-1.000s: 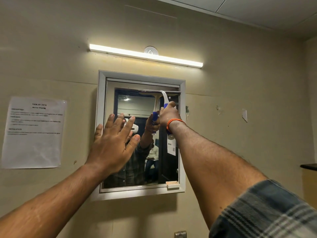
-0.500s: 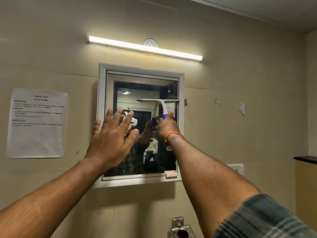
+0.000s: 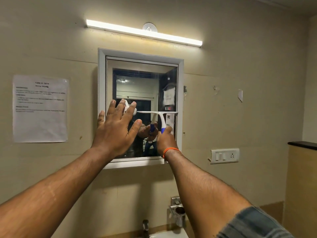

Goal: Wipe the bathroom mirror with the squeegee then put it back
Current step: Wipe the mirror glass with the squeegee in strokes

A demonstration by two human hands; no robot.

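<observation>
The white-framed mirror (image 3: 103, 83) hangs on the beige wall. My right hand (image 3: 166, 141) grips the blue end of a white squeegee (image 3: 162, 117). The squeegee's blade lies level against the glass, about two thirds of the way down, over the right half. My left hand (image 3: 116, 129) is flat with fingers spread on the mirror's left edge and frame, holding nothing. Both hands are reflected in the glass.
A printed sheet (image 3: 40, 109) is taped to the wall at left. A tube light (image 3: 144, 31) runs above the mirror. A switch plate (image 3: 224, 155) sits right of the mirror, a metal holder (image 3: 177, 211) and a tap (image 3: 145, 227) below it, a dark ledge (image 3: 302, 145) at far right.
My right hand has drawn the squeegee down the glass from the top of the mirror to below its middle. The left hand has stayed on the left edge. The view has tilted down.
</observation>
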